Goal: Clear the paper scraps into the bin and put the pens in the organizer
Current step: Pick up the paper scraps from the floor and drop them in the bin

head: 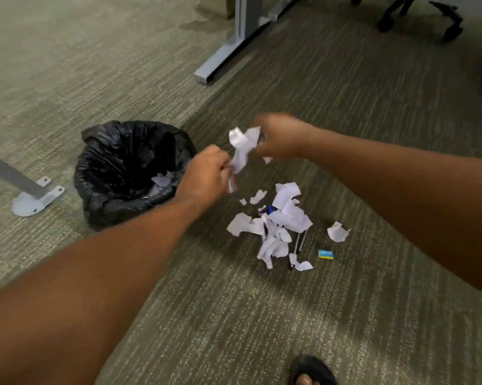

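A bin [103, 187] lined with a black bag stands on the carpet at the left, with a few white scraps [163, 179] inside. My left hand [206, 173] and my right hand [281, 137] are both closed on a bunch of white paper scraps [244, 147], held in the air just right of the bin. Below them a pile of torn paper [276, 229] lies on the floor. Pens [299, 244] lie under that pile, mostly hidden, with a blue cap [269, 209] showing. One loose scrap [337, 232] sits to the right.
A small blue and yellow eraser [325, 254] lies right of the pile. A grey desk foot [220, 62] stands behind, another desk foot [36, 198] is left of the bin, and chair wheels [420, 15] are at the top right. My sandalled foot [312, 370] is at the bottom.
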`<state>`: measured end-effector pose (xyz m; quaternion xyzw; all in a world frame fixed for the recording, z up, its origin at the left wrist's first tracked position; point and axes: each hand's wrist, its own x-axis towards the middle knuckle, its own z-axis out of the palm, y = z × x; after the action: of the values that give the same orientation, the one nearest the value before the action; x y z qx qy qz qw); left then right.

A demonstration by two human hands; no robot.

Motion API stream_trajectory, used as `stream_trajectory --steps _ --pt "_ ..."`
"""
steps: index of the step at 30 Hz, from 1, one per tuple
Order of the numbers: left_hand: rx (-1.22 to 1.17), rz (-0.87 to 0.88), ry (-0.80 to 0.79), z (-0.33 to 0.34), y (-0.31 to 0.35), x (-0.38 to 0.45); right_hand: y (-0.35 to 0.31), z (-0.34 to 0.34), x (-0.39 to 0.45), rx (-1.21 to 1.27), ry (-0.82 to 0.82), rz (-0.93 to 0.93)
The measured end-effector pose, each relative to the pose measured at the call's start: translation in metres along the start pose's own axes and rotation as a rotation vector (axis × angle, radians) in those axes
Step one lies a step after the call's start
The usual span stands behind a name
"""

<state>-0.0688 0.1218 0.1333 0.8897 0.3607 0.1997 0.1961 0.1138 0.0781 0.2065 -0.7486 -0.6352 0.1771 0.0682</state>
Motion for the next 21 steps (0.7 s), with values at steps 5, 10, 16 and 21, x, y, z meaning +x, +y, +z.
stream_trajectory --steps 5,10,16,21 --pt "0.155 -0.083 0.143 -0.071 -0.044 0.021 -0.067 -0.003 0.031 0.153 0.188 0.072" --pt "0.230 -0.250 0.227 -0.108 -0.089 0.000 -0.142 0.028 0.057 0.285 0.123 0.122" --pt "0.289 -0.405 0.126 -0.102 -0.112 -0.023 -0.173 0.066 0.070 0.374 0.010 0.174" --pt "0.158 -0.373 0.227 -0.090 -0.101 -0.019 -0.146 0.065 0.059 0.460 0.154 0.200"
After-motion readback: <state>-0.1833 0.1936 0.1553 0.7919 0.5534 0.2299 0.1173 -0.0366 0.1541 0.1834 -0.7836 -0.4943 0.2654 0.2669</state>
